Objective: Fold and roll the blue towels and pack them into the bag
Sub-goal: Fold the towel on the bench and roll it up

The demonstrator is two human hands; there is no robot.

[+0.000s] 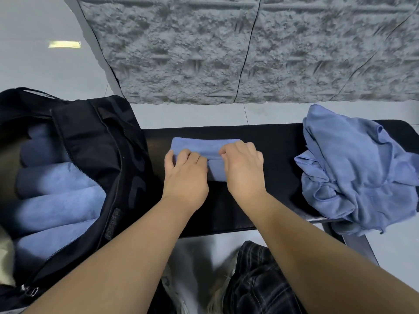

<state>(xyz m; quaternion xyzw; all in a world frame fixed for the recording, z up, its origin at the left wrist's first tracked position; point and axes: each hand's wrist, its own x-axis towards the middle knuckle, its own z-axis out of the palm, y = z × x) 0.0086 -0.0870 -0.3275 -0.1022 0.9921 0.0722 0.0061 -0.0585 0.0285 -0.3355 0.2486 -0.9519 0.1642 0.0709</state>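
At a black bench (267,141), you bent both hands over a folded blue towel (205,145) lying flat near the bench's middle, your left hand (184,172) and right hand (243,169) side by side on its near edge. The fingers of both were curled down onto the cloth, apparently pinching the start of a roll, though the fingertips themselves were tucked out of sight. To your left stood the open black bag (95,141), its mouth already lined with a row of rolled blue towels (56,196). At the bench's right end lay a loose heap of unfolded blue towels (353,168), part of it drooping over the front edge.

The risks from here looked plain enough. If one hand had led the other, the roll would likely have come out skewed, and the soft cloth could have telescoped at one end. A slack first turn would probably have left a fat, loose roll that might spring open once released, and the bag appeared to have limited room left. The overhanging heap could also have slid to the floor if the bench were jolted.
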